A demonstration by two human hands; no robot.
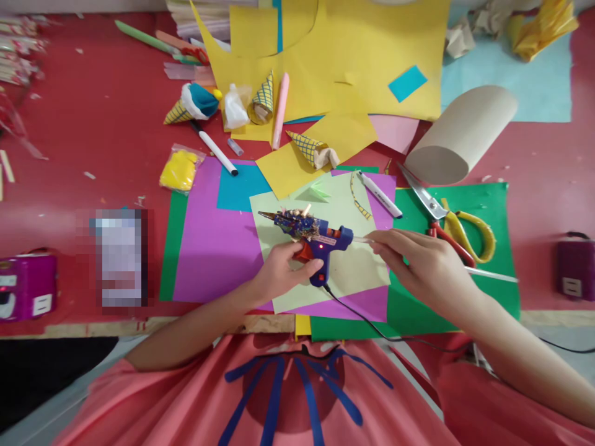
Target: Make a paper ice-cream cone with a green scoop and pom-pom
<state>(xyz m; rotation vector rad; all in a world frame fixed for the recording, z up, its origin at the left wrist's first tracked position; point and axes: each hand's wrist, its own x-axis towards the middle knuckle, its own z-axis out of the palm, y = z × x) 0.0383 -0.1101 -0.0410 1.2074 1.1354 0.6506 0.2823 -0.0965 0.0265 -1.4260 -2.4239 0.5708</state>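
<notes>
My left hand point(283, 269) grips the handle of a blue glue gun point(320, 238) with an orange trigger, its nozzle pointing left over a pale green paper sheet point(357, 272). The gun's front is crusted with dried glue and scraps. My right hand point(418, 260) pinches the glue stick point(365, 240) that pokes out of the back of the gun. A black cord point(367, 322) runs from the handle toward my lap. Purple paper point(209, 248) and green paper point(483, 204) lie under the pale sheet.
Yellow-handled scissors point(453, 226) lie right of my right hand, a white marker point(379, 194) above it. A cardboard tube point(462, 133) rests at back right. Yellow paper sheets point(372, 49), several paper cones point(307, 147), another marker point(214, 148) and a yellow packet point(179, 170) crowd the red table point(93, 111).
</notes>
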